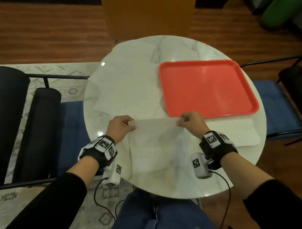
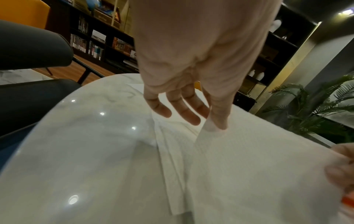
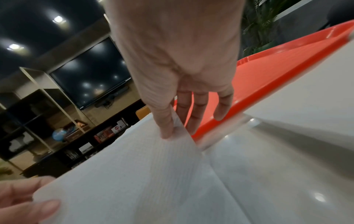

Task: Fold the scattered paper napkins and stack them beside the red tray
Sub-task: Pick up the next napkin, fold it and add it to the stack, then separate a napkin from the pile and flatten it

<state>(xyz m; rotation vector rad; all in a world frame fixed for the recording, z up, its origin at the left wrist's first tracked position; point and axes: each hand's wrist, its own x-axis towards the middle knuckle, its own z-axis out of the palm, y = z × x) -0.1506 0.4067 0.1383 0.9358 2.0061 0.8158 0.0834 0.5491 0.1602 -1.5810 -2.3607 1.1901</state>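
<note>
A white paper napkin [image 1: 157, 142] is lifted by its far edge over the near part of the round marble table [image 1: 192, 47]. My left hand [image 1: 121, 127] pinches its far left corner, and my right hand [image 1: 191, 122] pinches its far right corner. In the left wrist view the thumb and a finger of my left hand [image 2: 214, 125] hold the corner of the napkin [image 2: 258, 159]. The right wrist view shows my right hand [image 3: 172, 130] pinching the napkin [image 3: 143, 174] next to the red tray [image 3: 268, 78]. The empty red tray [image 1: 208, 86] lies on the table's right half.
Several other white napkins [image 1: 127, 84] lie flat and overlapping on the table's left and far side; another napkin [image 1: 235, 129] lies under the tray's near edge. An orange chair [image 1: 148, 13] stands beyond the table, and blue-cushioned chairs [image 1: 72, 132] flank it.
</note>
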